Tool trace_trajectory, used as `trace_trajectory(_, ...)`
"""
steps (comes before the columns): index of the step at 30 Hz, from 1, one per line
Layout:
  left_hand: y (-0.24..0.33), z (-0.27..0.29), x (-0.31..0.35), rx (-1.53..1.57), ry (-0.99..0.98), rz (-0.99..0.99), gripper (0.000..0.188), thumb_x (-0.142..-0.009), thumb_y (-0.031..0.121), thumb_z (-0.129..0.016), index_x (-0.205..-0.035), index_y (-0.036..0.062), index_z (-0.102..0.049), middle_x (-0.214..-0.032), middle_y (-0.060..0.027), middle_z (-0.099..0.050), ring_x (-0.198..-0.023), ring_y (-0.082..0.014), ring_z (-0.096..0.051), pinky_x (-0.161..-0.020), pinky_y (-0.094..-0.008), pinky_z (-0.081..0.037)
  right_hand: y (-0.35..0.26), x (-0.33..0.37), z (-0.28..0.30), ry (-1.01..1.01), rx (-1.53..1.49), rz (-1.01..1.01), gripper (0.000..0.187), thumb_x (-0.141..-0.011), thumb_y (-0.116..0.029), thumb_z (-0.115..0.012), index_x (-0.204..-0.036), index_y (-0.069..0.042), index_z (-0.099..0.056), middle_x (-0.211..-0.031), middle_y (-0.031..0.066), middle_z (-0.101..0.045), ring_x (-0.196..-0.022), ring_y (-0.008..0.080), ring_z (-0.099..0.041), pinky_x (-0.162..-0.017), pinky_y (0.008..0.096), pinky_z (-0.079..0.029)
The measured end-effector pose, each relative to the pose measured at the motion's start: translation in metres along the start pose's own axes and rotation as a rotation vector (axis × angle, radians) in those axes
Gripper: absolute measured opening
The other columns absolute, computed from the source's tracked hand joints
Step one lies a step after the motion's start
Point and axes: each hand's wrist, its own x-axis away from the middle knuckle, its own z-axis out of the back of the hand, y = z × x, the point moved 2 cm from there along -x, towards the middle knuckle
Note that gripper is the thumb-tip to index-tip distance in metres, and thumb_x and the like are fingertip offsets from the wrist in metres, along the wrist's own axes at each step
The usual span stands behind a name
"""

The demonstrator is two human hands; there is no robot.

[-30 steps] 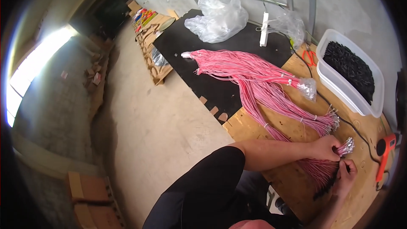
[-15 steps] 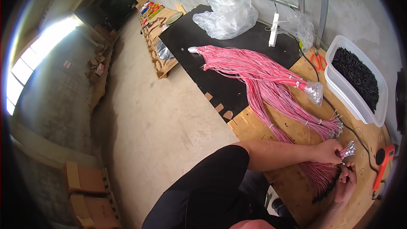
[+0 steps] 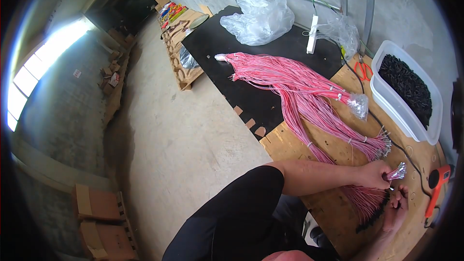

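Observation:
My left hand (image 3: 373,174) is closed round a bundle of thin pink and white wires, whose silver metal ends (image 3: 397,171) stick out past the fist. Just below it is my right hand (image 3: 397,208), its fingers bent and drawn together; whatever they may hold is too small to make out. Under my left forearm more pink wires (image 3: 360,200) fan down to a row of black sleeves (image 3: 371,221) at their ends. Further back, tied bundles of pink wire (image 3: 290,75) lie across the table, with bare metal ends toward the right.
A white plastic tub (image 3: 379,92) full of small black tubes stands at the right. Near it lie orange-handled scissors (image 3: 362,69), a black cable and an orange hot-air tool (image 3: 436,191). A clear plastic bag (image 3: 258,17) and a white power strip (image 3: 312,34) are at the back.
My right hand has shifted slightly right and down, away from my left fist. The silver wire ends have tilted a little; my left hand keeps its grip.

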Motion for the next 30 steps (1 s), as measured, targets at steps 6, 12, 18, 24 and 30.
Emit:
trace_trajectory(6, -0.003, 0.001, 0.001, -0.010, 0.035, 0.006, 0.013, -0.077, 0.008, -0.069, -0.076, -0.0027, -0.063, -0.062, -0.0112, -0.060, -0.059, -0.0113, -0.056, -0.055, -0.0336, -0.046, 0.000, -0.004, 0.010, -0.089, -0.038, -0.049, 0.039, -0.099, 0.008, -0.043, -0.138, 0.004, -0.044, -0.125, 0.0163, -0.057, -0.080, 0.0104, -0.051, -0.056, 0.0153, -0.041)
trace_trajectory(12, -0.006, -0.002, -0.001, -0.031, 0.041, -0.011, 0.013, -0.077, 0.010, -0.070, -0.077, -0.0020, -0.064, -0.063, -0.0110, -0.061, -0.060, -0.0120, -0.057, -0.056, -0.0337, -0.046, -0.008, -0.002, 0.023, -0.150, -0.141, -0.142, 0.046, -0.102, 0.004, -0.043, -0.147, 0.000, -0.040, -0.135, 0.0193, -0.058, -0.095, 0.0130, -0.062, -0.063, 0.0172, -0.051)
trace_trajectory(18, -0.003, -0.009, -0.002, -0.030, 0.066, -0.064, 0.017, -0.081, 0.015, -0.074, -0.081, 0.0007, -0.064, -0.068, -0.0084, -0.061, -0.067, -0.0109, -0.059, -0.063, -0.0306, -0.048, -0.009, 0.008, 0.012, -0.116, -0.084, -0.057, 0.038, -0.090, 0.013, -0.057, -0.128, 0.006, -0.056, -0.121, 0.0154, -0.061, -0.098, 0.0178, -0.063, -0.073, 0.0197, -0.058)
trace_trajectory(24, 0.010, 0.005, 0.004, 0.078, -0.043, 0.084, 0.011, -0.089, 0.011, -0.069, -0.086, 0.0023, -0.062, -0.073, 0.0016, -0.059, -0.071, -0.0042, -0.054, -0.064, -0.0268, -0.046, 0.002, 0.015, -0.029, 0.076, -0.024, -0.088, 0.023, -0.101, -0.006, -0.057, -0.124, -0.005, -0.059, -0.109, 0.0117, -0.068, -0.083, 0.0135, -0.066, -0.061, 0.0154, -0.055)
trace_trajectory(30, 0.003, 0.004, 0.004, 0.042, 0.011, 0.208, 0.014, -0.090, 0.013, -0.072, -0.088, 0.0008, -0.066, -0.071, 0.0047, -0.055, -0.067, -0.0038, -0.049, -0.059, -0.0239, -0.041, 0.002, 0.022, -0.044, -0.019, 0.082, -0.037, 0.014, -0.102, -0.012, -0.058, -0.111, -0.003, -0.061, -0.087, 0.0086, -0.070, -0.062, 0.0097, -0.052, -0.049, 0.0192, -0.036)
